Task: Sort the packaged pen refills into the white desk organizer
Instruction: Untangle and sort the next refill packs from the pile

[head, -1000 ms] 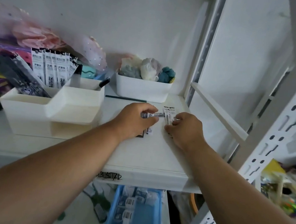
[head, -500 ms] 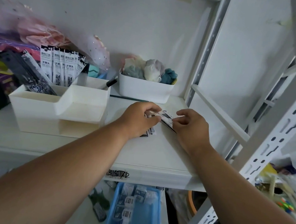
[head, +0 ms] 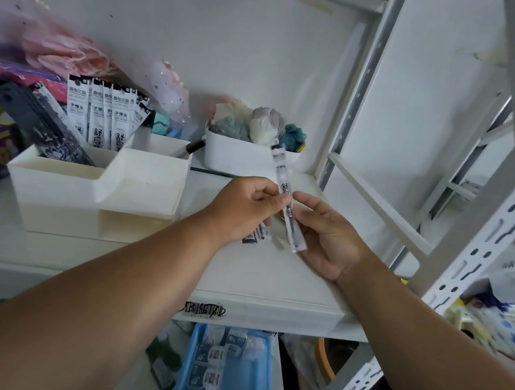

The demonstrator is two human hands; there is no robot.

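Observation:
A clear packaged pen refill (head: 283,185) stands nearly upright above the shelf, pinched by my left hand (head: 245,206) at its middle and by my right hand (head: 325,233) lower down. More refill packs (head: 257,233) lie on the shelf under my left hand, mostly hidden. The white desk organizer (head: 97,190) stands at the left. Several white refill packs (head: 108,119) stand upright in its rear compartment, and dark packs (head: 44,128) lean in its left one.
A white bin (head: 238,156) with cloth items stands at the back of the shelf (head: 241,275). A dark pen (head: 211,172) lies in front of it. A metal rack upright (head: 483,237) rises at the right. A blue tray (head: 225,369) sits on the lower level.
Both hands have lifted one refill pack off the shelf and turned it upright. Earlier they were pressed on the packs lying flat.

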